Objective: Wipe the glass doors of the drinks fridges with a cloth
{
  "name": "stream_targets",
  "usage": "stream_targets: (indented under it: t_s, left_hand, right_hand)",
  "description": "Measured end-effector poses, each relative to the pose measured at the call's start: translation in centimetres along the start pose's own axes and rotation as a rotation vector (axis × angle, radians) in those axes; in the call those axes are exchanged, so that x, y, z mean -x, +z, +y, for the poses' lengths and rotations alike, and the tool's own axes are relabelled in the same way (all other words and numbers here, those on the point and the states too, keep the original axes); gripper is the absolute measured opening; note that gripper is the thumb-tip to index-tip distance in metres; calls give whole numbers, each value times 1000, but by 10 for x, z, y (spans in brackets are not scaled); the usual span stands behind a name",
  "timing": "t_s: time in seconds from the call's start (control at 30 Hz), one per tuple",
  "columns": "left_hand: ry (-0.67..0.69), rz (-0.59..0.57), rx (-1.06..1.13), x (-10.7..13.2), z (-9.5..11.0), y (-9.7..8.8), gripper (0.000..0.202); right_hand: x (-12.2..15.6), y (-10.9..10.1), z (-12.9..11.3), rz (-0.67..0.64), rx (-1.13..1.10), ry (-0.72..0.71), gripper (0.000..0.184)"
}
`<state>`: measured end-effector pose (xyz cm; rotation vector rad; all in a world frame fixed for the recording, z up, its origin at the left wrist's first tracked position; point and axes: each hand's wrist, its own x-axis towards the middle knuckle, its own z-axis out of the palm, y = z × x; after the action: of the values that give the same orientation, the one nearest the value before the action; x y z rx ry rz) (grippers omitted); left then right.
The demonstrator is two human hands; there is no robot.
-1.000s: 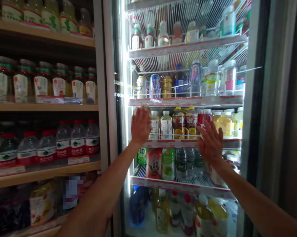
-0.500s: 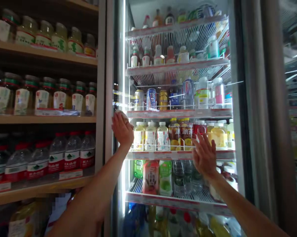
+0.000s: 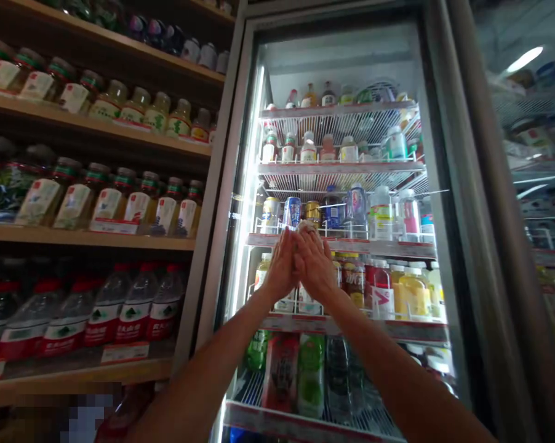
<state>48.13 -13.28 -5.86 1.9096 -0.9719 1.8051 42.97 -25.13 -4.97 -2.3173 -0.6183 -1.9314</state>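
My left hand [image 3: 281, 266] and my right hand [image 3: 315, 263] are together in front of the fridge's glass door [image 3: 342, 61], side by side and touching. A small crumpled whitish cloth [image 3: 309, 226] shows at the right hand's fingertips, and those fingers press over it. The left hand's fingers are stretched out, close together, against the right hand. Whether they also touch the cloth is hidden. Behind the glass, near the hands, are a blue can [image 3: 292, 212] and a gold can [image 3: 312, 212].
Wooden shelves [image 3: 88, 237] on the left carry jars and red-capped water bottles [image 3: 134, 311]. A metal door frame [image 3: 478, 215] runs along the right, beside another glass door [image 3: 536, 184]. Racks of bottled drinks [image 3: 381, 289] stand inside the fridge.
The left hand has moved right from the door's left edge, and the right hand has moved left to meet it. The whitish cloth, earlier under the left hand, is now at the right fingertips. The view tilts upward.
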Motion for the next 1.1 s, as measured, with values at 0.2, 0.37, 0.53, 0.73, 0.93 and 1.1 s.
stream_targets:
  t_s: [0.2,0.37,0.53,0.73,0.93,1.1]
  left_hand:
    - [-124,-171,-303,16,-63,-42,67]
    - [-89,-215,-344,13,-59,-43,67]
    - [-147,-206,-322,13,-54,-37,66]
    - [-141,-212,-289,12,-53,-40,66]
    - [-362,-89,-264,12,-69,-45,87]
    - [-343,-53,-243,14,-78,-40,86]
  right_hand:
    - [-17,5,10,21,257,-106,42]
    - [29,-59,129,286,420,62,42]
    - [41,-93,209,617,460,276,47]
    - [-16,-28,93,294,379,-29,44]
    - [-5,-57,108,188,356,-95,39]
    - [-35,-73,149,472,355,209,47]
